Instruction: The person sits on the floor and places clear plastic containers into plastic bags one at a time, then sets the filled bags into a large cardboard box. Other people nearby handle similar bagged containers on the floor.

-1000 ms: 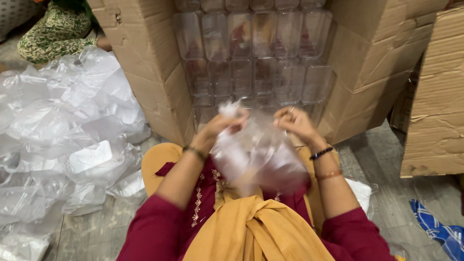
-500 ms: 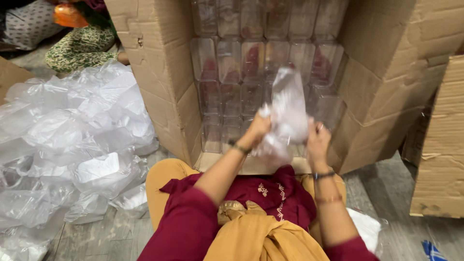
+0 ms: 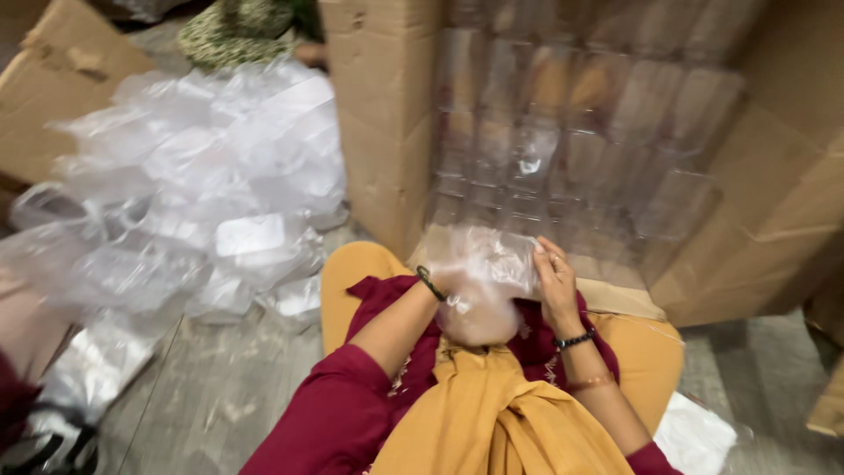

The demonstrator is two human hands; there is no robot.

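Both hands' fingers grip a clear plastic bag [image 3: 482, 281] above grey floor [image 3: 220, 387], facing a cardboard box [image 3: 387, 114]

The left hand [image 3: 457, 286] is veiled by a clear plastic bag [image 3: 483, 277]; stacked clear containers [image 3: 580, 132] are blurred.

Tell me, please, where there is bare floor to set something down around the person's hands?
Bare grey floor lies between the heap of clear plastic bags and the person's left knee, and again at far right under the cardboard flap. The open cardboard box is crowded with clear containers; both hands, left and right, grip a plastic bag.
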